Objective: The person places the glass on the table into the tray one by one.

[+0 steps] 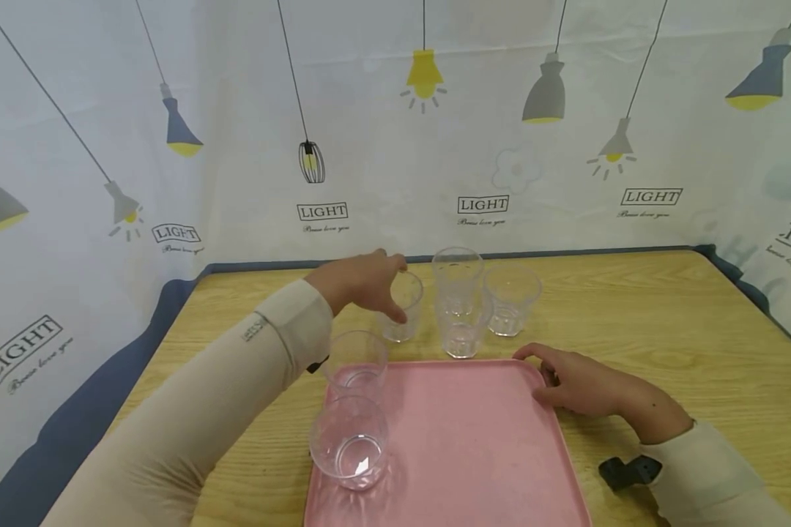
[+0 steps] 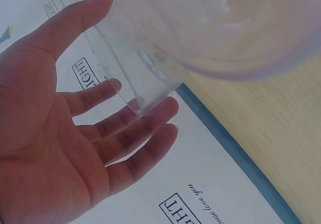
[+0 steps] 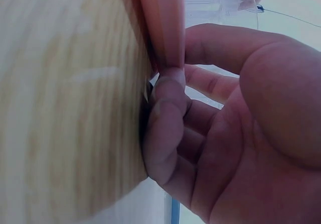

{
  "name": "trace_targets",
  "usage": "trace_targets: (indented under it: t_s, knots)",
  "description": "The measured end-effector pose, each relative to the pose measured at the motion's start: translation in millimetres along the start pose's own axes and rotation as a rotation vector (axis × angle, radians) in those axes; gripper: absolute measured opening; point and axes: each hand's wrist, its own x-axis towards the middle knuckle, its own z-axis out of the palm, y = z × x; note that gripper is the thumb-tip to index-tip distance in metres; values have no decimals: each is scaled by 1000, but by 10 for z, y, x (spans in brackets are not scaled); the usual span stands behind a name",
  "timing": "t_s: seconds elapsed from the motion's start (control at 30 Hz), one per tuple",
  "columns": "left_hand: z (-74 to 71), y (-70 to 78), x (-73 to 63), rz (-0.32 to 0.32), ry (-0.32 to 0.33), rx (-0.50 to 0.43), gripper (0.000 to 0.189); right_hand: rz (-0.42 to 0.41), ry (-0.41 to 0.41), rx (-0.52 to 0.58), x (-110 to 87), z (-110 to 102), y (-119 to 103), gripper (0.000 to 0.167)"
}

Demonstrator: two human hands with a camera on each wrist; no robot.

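Observation:
My left hand (image 1: 365, 282) is around a clear plastic cup (image 1: 406, 293) behind the tray, thumb on the near side and fingers on the far side. In the left wrist view its fingers (image 2: 135, 143) are spread and only loosely bent; firm contact cannot be made out. My right hand (image 1: 580, 382) grips the far right corner of a pink tray (image 1: 468, 439), with the thumb above and curled fingers at the underside in the right wrist view. Two clear cups stand along the tray's left side, a near one (image 1: 349, 443) and a farther one (image 1: 356, 362).
Behind the tray stand more clear cups: a rear one (image 1: 458, 267), one in front of it (image 1: 463, 329), and one to the right (image 1: 513, 300). The wooden table (image 1: 666, 315) ends at a white printed curtain (image 1: 395, 168) at the back.

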Motion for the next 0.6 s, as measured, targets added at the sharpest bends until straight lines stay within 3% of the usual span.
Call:
trace_targets:
  t_s: [0.6]
  knots:
    - [37,191,-264,97,46,10,91,-5,6,-3,-13,-9,6,51]
